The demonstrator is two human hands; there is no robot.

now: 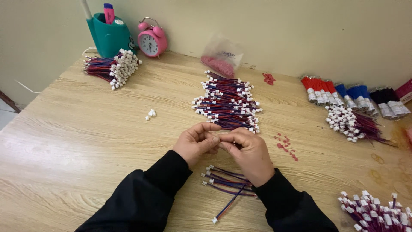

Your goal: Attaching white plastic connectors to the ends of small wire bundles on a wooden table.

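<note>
Wooden table (pixel 86 141) — both hands, left (pixel 195 141) and right (pixel 249 152), pinch something small together above loose wire leads (pixel 227 182).

Light wood-grain laminate table (pixel 86 129) against plain cream painted wall (pixel 300 30); pale tiled floor (pixel 6 117) at left; soft even light.

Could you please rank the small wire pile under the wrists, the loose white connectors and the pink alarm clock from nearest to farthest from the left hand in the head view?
From the left hand:
1. small wire pile, just below right.
2. loose white connectors, up left.
3. pink alarm clock, far back by the wall.
</note>
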